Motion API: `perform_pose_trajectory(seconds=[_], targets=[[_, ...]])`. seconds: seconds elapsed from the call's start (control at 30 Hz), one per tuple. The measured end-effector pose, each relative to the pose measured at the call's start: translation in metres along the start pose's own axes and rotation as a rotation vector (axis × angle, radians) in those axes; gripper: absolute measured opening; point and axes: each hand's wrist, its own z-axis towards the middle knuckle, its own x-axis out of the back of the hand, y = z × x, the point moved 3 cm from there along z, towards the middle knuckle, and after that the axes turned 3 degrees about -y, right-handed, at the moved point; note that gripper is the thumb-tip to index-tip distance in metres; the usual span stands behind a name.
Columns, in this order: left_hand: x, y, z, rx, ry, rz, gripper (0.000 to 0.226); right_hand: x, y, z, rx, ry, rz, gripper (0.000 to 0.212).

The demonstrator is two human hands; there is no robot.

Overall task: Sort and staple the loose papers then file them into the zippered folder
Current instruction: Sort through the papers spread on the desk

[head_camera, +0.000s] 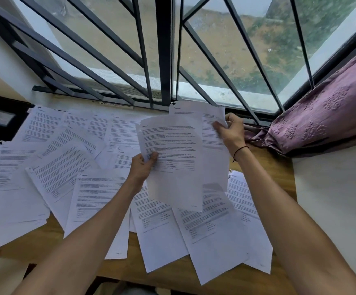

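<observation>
Your left hand (144, 167) grips the lower left edge of a printed sheet (172, 158), thumb on its face and fingers curled behind, and holds it raised above the worktop (279, 167). Your right hand (231, 130) pinches the right edge of a second sheet (196, 110), which sits behind the first and reaches higher, towards the window bars (164, 50). The two sheets overlap, the front one tilted slightly. A dark cord bracelet (239, 151) circles your right wrist.

Below your arms the loose papers (83, 184) lie spread over the wooden worktop in an overlapping fan, from the far left edge across to just under your right forearm. All are text pages, and several carry a small table near the foot. Some hang a little over the near edge of the worktop.

A purple patterned curtain (326, 111) is bunched on the sill to your right, close to your right hand. A dark object (0, 118) sits at the far left, too dim to identify.
</observation>
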Motion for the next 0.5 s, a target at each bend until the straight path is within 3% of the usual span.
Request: perform_pose_trajectory(seconds=[0.13, 0.27, 0.4, 0.5], targets=[[0.004, -0.002, 0.002, -0.004, -0.012, 0.002, 0.037, -0.009, 0.000, -0.011, -0.037, 0.003, 0.023, 0.025], [0.006, 0.004, 0.004, -0.027, 0.001, -0.010, 0.030, -0.016, -0.014, -0.011, -0.014, -0.016, 0.063, 0.021], [0.010, 0.016, 0.007, -0.036, 0.011, -0.045, 0.027, -0.027, -0.029, -0.004, -0.002, -0.042, 0.098, 0.033], [0.017, 0.026, 0.009, -0.034, 0.024, -0.053, 0.033, -0.040, -0.040, -0.003, -0.011, -0.085, 0.120, 0.024]])
